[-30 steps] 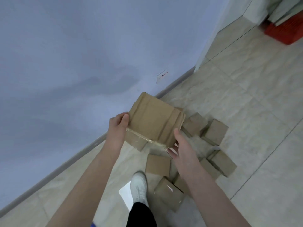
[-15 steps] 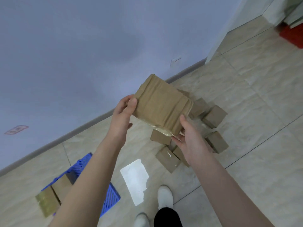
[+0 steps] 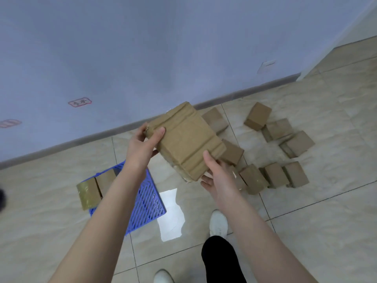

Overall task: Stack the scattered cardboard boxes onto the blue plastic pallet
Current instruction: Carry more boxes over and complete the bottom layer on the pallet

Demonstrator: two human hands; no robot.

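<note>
I hold a large flat cardboard box (image 3: 186,139) in the air with both hands. My left hand (image 3: 142,148) grips its far left corner, thumb on top. My right hand (image 3: 219,176) grips its near right end, thumb on top and fingers underneath. Below my left forearm lies the blue plastic pallet (image 3: 146,199), with two small boxes (image 3: 95,185) at its left edge. Several small cardboard boxes (image 3: 273,174) lie scattered on the floor to the right.
A blue-grey wall (image 3: 163,48) with a dark baseboard runs across the back. The floor is beige tile with a bright reflection (image 3: 171,213) beside the pallet. My white shoe (image 3: 218,223) and dark trouser leg stand near the bottom centre.
The view has swung left, bringing the pallet and its two boxes fully into sight. The held box has travelled with my hands toward the pallet side, and both hands keep their hold.
</note>
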